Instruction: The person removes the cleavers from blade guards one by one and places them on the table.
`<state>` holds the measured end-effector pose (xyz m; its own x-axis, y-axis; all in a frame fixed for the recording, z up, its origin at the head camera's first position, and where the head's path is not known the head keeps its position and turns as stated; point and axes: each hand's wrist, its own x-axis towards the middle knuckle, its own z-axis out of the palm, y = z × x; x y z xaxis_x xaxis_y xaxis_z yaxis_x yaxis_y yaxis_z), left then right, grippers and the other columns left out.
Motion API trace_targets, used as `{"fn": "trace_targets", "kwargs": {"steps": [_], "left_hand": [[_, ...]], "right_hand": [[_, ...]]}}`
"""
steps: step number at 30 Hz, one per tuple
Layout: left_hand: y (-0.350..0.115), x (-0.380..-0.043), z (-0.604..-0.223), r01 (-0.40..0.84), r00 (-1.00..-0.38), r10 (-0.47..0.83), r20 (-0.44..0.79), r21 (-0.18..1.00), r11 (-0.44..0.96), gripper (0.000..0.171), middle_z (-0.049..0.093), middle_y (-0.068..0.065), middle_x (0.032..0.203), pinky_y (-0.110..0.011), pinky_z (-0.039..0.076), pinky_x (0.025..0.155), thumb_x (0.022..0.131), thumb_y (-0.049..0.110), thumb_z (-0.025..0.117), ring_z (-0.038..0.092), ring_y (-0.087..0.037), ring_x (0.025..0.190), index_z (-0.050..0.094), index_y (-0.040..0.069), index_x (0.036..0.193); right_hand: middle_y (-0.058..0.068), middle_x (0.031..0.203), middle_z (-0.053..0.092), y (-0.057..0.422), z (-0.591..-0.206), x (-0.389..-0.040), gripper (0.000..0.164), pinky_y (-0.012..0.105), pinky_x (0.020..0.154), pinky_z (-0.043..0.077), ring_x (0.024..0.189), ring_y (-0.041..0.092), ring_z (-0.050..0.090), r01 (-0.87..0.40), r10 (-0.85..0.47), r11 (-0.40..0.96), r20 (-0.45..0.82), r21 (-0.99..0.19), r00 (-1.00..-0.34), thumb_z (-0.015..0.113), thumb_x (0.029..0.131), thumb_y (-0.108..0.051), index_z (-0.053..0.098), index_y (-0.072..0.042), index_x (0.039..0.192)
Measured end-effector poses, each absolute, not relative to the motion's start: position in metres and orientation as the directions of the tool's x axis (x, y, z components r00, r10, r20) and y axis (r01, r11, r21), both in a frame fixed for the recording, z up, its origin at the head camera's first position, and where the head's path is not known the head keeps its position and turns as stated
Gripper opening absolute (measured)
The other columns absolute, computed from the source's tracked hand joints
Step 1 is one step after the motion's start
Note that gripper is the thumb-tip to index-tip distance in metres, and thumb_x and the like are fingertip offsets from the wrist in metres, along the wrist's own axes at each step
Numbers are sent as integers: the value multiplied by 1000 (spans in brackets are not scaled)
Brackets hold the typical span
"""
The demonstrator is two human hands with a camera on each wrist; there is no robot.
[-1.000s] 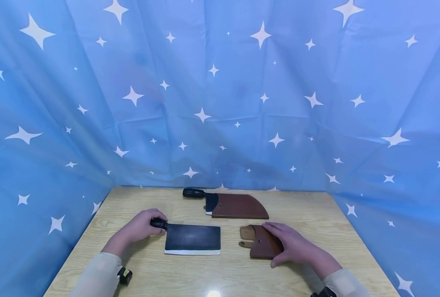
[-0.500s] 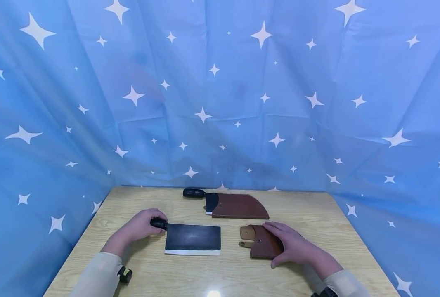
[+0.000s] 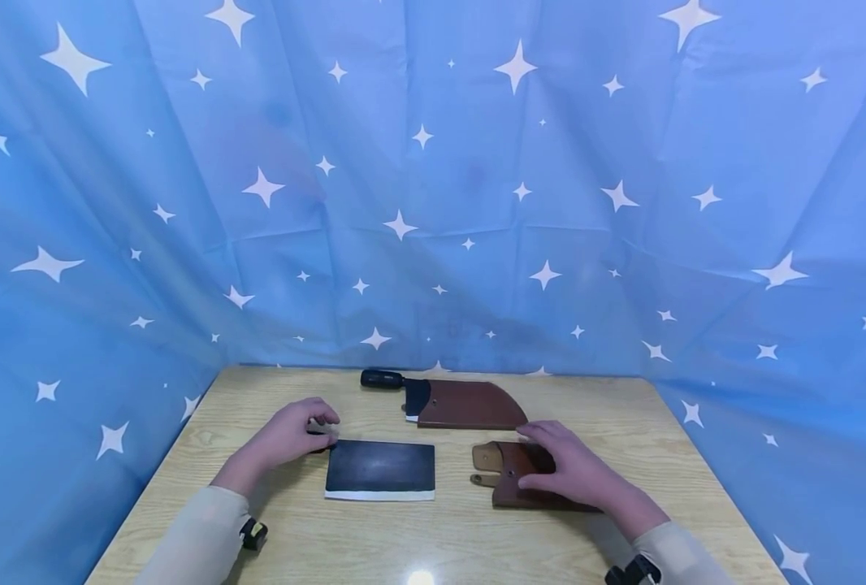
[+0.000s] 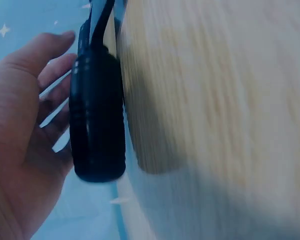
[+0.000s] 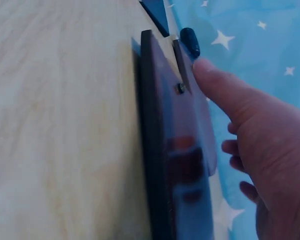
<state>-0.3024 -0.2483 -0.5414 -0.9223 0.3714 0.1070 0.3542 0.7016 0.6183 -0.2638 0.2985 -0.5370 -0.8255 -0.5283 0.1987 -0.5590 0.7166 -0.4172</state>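
A black-bladed cleaver (image 3: 382, 467) with a pale cutting edge lies flat on the table, its handle to the left. My left hand (image 3: 287, 439) is over that handle, partly hiding it in the head view. In the left wrist view the black handle (image 4: 97, 115) stands free of the loosely bent fingers and thumb. To the right is a brown leather knife sheath (image 3: 513, 490), its tan strap ends pointing left. Above it my right hand (image 3: 575, 467) hovers with fingers spread; the right wrist view shows a gap between hand and sheath (image 5: 182, 125).
Farther back lies a second cleaver with a black handle (image 3: 382, 379), most of its blade inside a brown sheath (image 3: 473, 405). The wooden table (image 3: 374, 540) meets a blue star-patterned curtain (image 3: 462, 268) at the back and sides.
My left hand has let go of the cleaver handle and lifted slightly. My right hand has risen off the sheath, uncovering more of it. Both cleavers and the sheath have stayed put.
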Motion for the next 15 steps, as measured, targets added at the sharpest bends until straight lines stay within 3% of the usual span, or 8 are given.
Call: {"fn": "trace_targets", "kwargs": {"steps": [7,15], "left_hand": [[-226,-320,-541,413,-901,409,143,568,712,21,71,6,116,-49,57,96,102,25,82,67,-18,110,81,17,122],[-194,-349,-532,472,-878,439,190,504,724,34,69,-10,135,-56,54,106,102,22,81,66,-34,125,76,8,133]], "right_hand": [[12,147,64,283,-528,-283,77,62,111,50,136,36,59,-554,-507,746,225,-369,-832,91,92,-48,64,-4,150],[15,143,64,258,-521,-318,76,61,113,49,135,38,58,-517,-469,755,219,-403,-856,91,92,-44,64,-1,149]]}}
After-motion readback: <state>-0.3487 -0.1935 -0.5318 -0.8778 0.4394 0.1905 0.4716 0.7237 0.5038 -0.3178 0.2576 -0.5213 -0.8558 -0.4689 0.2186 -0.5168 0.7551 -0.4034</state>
